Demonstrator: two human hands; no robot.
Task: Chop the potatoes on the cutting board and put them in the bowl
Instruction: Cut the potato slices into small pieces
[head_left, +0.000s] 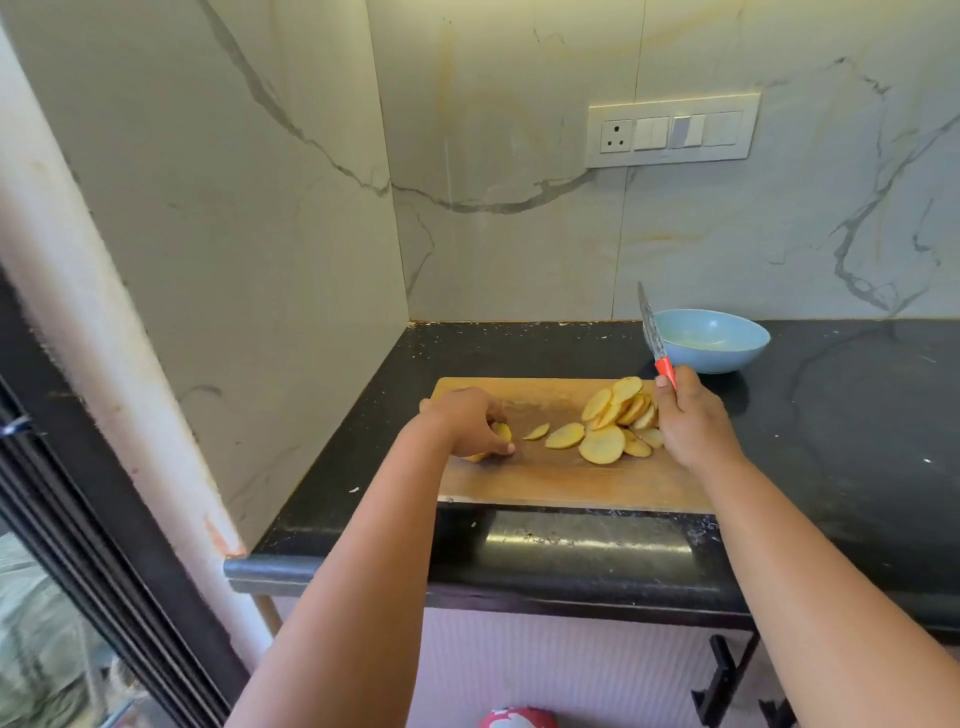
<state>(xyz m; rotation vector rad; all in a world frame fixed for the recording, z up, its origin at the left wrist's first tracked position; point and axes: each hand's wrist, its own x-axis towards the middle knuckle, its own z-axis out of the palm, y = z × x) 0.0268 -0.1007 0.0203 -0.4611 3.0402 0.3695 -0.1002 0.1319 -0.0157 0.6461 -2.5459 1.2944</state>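
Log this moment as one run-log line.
left hand: grips potato on board | right hand: holds knife raised | slices: on board | bowl: empty

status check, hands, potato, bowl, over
Left hand grips potato end piece on cutting board. Right hand holds knife, blade up. Slices piled on board; bowl holds none. Nothing in the way.

Yellow potato slices (602, 444), pale blue bowl (727, 353), red-handled knife (655, 340), black countertop (831, 415)

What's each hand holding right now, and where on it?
Right hand grips the knife by its red handle, blade up. Left hand holds the potato piece from above.
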